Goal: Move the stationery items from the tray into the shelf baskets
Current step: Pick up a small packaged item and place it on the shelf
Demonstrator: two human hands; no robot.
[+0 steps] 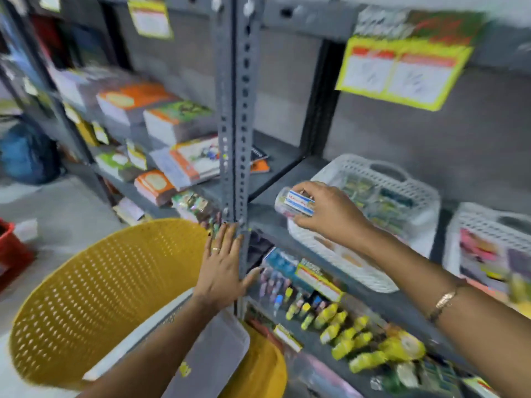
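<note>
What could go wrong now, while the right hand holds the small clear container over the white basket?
1. The right hand holds the clear container on its side near the white basket's front-left rim; released here, it might roll onto the shelf.
2. The basket already looks fairly full, so the container may sit high.
3. The left hand rests on the shelf post, so the grey tray on the yellow basket seems unsupported.

A grey slotted-steel shelf rack (235,116) carries the goods. Its middle shelf bears stacks of books (172,124) toward nine o'clock and two white perforated baskets (370,196) toward three o'clock. The lower shelf, at five o'clock, holds yellow-capped bottles (344,334), blurred.
</note>
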